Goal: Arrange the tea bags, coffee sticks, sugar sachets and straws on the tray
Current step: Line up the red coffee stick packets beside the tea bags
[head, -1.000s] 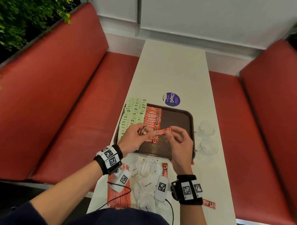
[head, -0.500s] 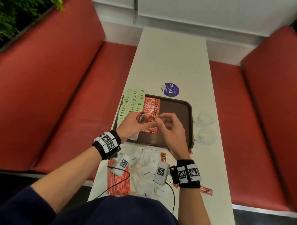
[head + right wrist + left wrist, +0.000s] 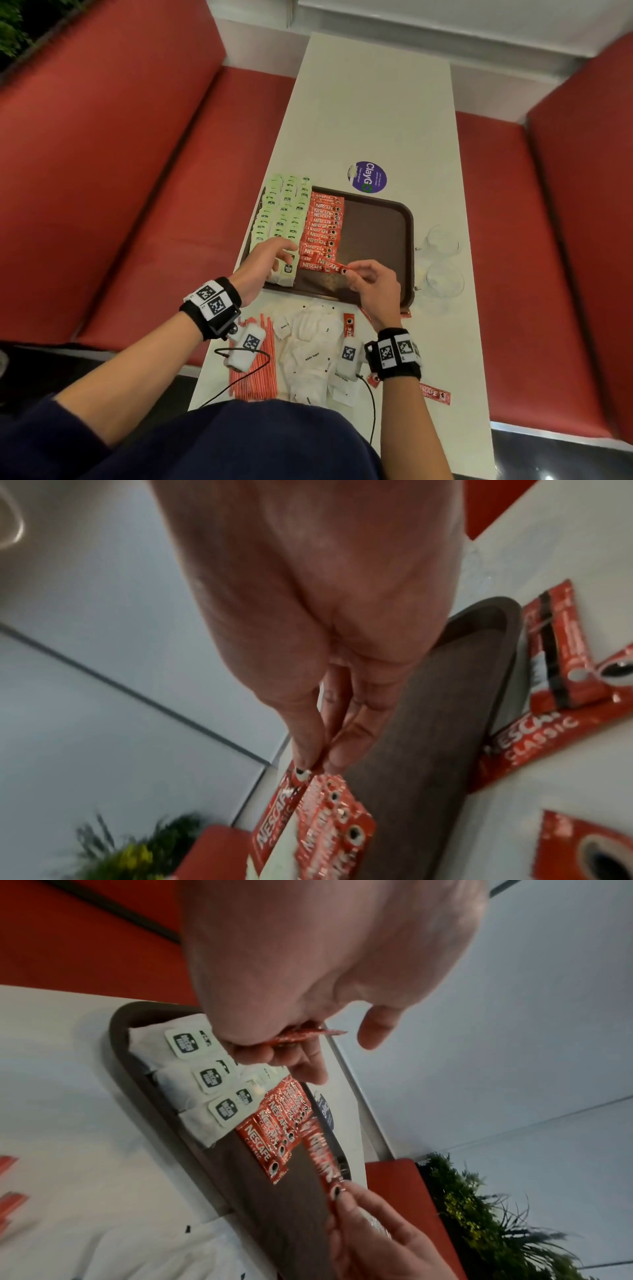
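I'm laying coffee sticks: my right hand (image 3: 375, 286) pinches one coffee stick (image 3: 330, 265) low on the tray (image 3: 376, 233); my left hand (image 3: 265, 263) curls round spares. Next, set it square under the row.

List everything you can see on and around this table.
table: one, white, centre
benches: two, red, either side
tray: one, dark brown, on table
tea bags: many, pale green, tray's left part
coffee sticks: one column, red, beside tea bags; several loose on table
sugar sachets: pile, white, near edge of table
straws: bundle, red, left of sachets
glasses: two, clear, right of tray
sticker: one, purple, beyond tray
left hand: over tea bags, holding second coffee stick
right hand: pinching held coffee stick
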The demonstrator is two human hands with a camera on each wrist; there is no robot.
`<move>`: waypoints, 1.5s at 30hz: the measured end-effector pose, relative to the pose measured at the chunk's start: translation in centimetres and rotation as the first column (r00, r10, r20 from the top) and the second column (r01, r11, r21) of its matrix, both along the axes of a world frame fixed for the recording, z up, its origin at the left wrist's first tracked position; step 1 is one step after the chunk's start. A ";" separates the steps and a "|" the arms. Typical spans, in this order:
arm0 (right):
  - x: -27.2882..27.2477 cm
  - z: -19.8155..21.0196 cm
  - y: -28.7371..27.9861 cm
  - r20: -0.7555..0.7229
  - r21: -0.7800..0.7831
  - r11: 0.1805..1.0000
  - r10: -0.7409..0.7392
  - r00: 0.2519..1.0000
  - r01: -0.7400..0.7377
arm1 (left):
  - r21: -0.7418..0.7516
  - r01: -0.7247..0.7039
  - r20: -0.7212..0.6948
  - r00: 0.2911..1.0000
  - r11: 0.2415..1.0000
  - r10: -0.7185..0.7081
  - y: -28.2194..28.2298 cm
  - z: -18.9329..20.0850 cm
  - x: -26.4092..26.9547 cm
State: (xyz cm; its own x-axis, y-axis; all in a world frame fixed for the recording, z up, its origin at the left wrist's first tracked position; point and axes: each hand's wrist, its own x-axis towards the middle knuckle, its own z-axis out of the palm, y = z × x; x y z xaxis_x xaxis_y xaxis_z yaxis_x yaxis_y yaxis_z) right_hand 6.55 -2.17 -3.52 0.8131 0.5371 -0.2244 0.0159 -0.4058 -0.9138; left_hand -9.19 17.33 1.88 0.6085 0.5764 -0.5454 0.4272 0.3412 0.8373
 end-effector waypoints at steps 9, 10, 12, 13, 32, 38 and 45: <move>0.1 -5.1 3.8 0.111 -0.269 0.960 0.116 0.987 -0.083 | -0.054 -0.120 0.000 0.993 0.991 0.120 0.1 -0.8 -0.8; 0.0 -5.3 4.0 0.110 -0.274 0.958 0.116 0.987 -0.082 | -0.065 -0.121 0.009 0.992 0.990 0.122 0.2 -0.9 -0.9; -0.1 -5.7 4.3 0.113 -0.290 0.954 0.115 0.987 -0.077 | -0.085 -0.124 0.023 0.992 0.989 0.126 0.3 -0.9 -1.0; -0.1 -5.6 4.4 0.114 -0.302 0.950 0.116 0.987 -0.077 | -0.095 -0.124 0.029 0.991 0.988 0.128 0.4 -1.0 -1.0; -1.6 -3.6 4.8 0.320 -0.297 0.954 0.068 0.945 0.033 | 0.037 0.141 0.122 0.982 0.989 -0.144 -0.3 -0.5 -0.6; -3.8 2.3 3.9 -0.468 0.072 0.987 0.159 0.869 -0.142 | 0.187 0.210 0.212 0.945 0.960 -0.248 -0.4 0.4 -0.3; -2.6 3.7 2.1 -0.454 0.373 0.926 0.122 0.883 0.063 | 0.104 0.352 0.201 0.909 0.930 -0.366 0.7 1.3 -1.0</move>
